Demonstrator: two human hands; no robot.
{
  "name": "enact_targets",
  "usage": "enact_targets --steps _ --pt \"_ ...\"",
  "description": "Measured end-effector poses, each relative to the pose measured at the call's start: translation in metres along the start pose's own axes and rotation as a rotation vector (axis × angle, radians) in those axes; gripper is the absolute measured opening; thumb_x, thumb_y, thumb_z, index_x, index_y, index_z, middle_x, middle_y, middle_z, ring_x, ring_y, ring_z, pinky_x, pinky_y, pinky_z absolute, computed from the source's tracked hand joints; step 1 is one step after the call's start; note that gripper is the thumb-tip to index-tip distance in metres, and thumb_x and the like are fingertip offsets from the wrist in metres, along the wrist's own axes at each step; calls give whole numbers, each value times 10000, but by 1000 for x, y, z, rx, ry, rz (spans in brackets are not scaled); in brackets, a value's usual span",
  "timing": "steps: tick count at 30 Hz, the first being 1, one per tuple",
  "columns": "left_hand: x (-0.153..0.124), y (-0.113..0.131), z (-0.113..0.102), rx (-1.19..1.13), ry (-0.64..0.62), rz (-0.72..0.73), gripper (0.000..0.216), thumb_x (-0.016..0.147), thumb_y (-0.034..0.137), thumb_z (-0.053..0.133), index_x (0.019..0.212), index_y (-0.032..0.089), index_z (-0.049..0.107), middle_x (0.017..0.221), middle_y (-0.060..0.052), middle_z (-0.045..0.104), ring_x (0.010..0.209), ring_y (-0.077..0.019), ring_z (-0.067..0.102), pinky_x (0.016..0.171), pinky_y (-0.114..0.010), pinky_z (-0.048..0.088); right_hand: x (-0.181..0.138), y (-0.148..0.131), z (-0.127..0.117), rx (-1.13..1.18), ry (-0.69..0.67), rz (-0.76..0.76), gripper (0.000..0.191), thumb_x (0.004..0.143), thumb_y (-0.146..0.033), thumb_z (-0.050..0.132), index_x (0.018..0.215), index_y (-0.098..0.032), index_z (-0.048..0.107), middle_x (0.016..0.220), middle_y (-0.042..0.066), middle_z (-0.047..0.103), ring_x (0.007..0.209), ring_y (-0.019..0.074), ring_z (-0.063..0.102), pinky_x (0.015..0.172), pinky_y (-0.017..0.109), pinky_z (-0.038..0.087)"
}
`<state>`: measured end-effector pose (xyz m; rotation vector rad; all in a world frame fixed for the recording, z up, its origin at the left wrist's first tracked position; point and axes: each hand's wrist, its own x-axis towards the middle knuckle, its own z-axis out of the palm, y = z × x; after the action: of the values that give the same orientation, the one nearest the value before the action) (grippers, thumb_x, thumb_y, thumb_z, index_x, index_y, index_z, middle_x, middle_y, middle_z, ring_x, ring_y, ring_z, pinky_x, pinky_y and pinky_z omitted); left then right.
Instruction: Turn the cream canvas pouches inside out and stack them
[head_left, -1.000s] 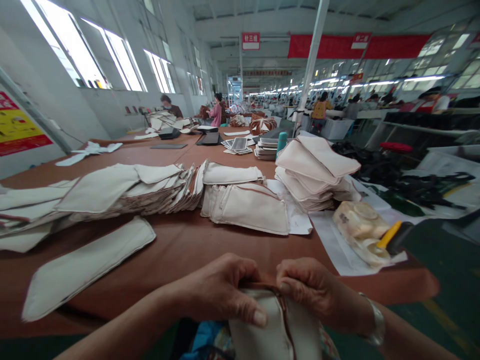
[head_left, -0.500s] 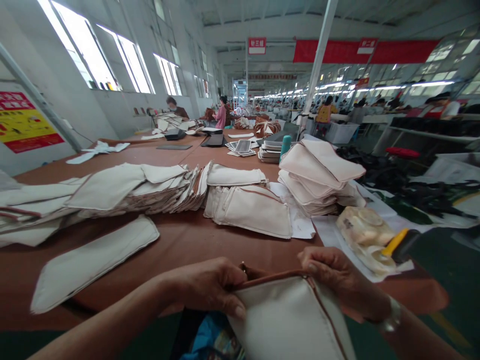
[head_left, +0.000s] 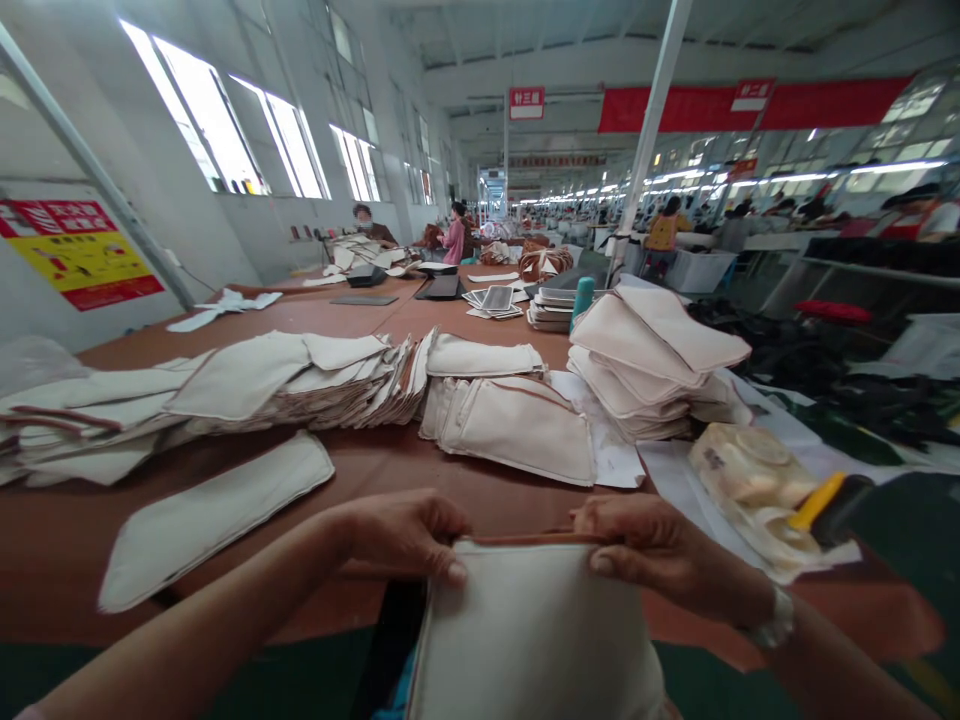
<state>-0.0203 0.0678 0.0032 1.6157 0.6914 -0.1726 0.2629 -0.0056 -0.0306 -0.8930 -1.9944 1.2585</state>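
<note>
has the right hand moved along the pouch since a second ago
Yes. The right hand has slid rightward along the pouch top edge, away from the left hand; they were nearly touching, and now grip opposite corners.

Lying on the table [head_left: 360,480] — a long strip [head_left: 217,515] near left, a spread pile of fabric pieces [head_left: 247,385] behind it, a flat panel [head_left: 525,430] at centre, a stack [head_left: 652,360] further right — and sitting near right, a wrapped packet [head_left: 750,475].
</note>
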Motion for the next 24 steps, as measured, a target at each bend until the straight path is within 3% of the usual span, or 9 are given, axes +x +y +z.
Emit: enact_targets --steps 2,4,9,12,17,21,24 --pt "-6 -19 -2 -110 83 26 489 630 569 773 757 115 643 646 22 513 597 -113 432 552 -199 369 -8 13 -10 6 17 33 317 910 -411 568 742 -143 599 808 47 571 778 174 524 712 276 417" --pt "-5 -22 8 -222 134 64 464 624 522 799 787 116 642 680 18 546 618 -112 452 587 -202 389 -10 19 -14 -5 -25 73 302 907 -393 573 746 -141 617 798 48 591 778 180 542 711 278 427" --pt "11 15 44 -298 175 175 420 594 395 847 844 131 638 766 17 589 667 -116 501 611 -200 402 6 -11 4 -41 -44 65 263 898 -357 591 1078 -166 613 991 65 627 878 195 572 763 283 448" --pt "15 30 53 -255 197 223 413 558 371 868 774 134 607 706 38 547 615 -96 449 542 -183 360 15 -32 19 -81 -20 17 184 931 -325 536 983 -159 596 906 35 607 801 164 545 709 255 431" --pt "11 22 51 -224 208 170 471 571 437 855 830 117 626 712 24 539 620 -100 417 518 -189 313 13 -31 28 -43 15 21 168 946 -293 517 837 -166 513 752 -23 524 644 104 432 567 201 355" --pt "13 14 44 -234 189 187 417 711 465 766 897 103 674 704 21 531 629 -93 398 557 -194 302 7 -27 27 -111 52 34 195 964 -295 489 812 -174 495 738 -26 511 643 105 435 570 205 344" --pt "18 13 39 -286 139 219 420 727 458 757 932 95 704 706 12 547 634 -93 399 581 -199 304 7 -26 25 -141 73 63 207 978 -310 463 827 -175 503 758 -20 515 678 114 454 600 208 361"
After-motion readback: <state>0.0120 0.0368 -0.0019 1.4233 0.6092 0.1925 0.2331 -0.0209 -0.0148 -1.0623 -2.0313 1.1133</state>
